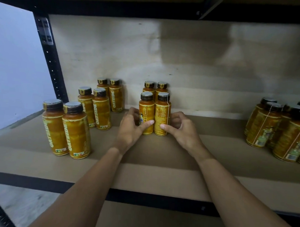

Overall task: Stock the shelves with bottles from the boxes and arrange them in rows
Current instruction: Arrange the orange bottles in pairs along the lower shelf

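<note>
Brown board covers the shelf (pixel 160 167), set in a black frame (pixel 51 61) with a plain back panel behind. On the left, three pairs (pixel 100 109) of yellow bottles run from near to far in a slanting line. A looser cluster (pixel 273 128) stands at the far right, well apart.

In the middle, four bottles form a small block. The left hand (pixel 132 128) curls round the left bottle (pixel 146 113) of the front two, thumb on its face. The right hand (pixel 181 129) grasps the right bottle (pixel 162 115) the same way. Both bottles are upright on the board, touching each other and just in front of the back pair (pixel 156 86).

The step looks like squaring this front pair against the pair behind. To do it well, press both bottles low on the body, not at the caps, and slide them together so they keep flat and do not tip. The labels here face sideways, unlike the left pairs, so turning each one to face front would tidy the row. Let go only once the bases sit flush.
</note>
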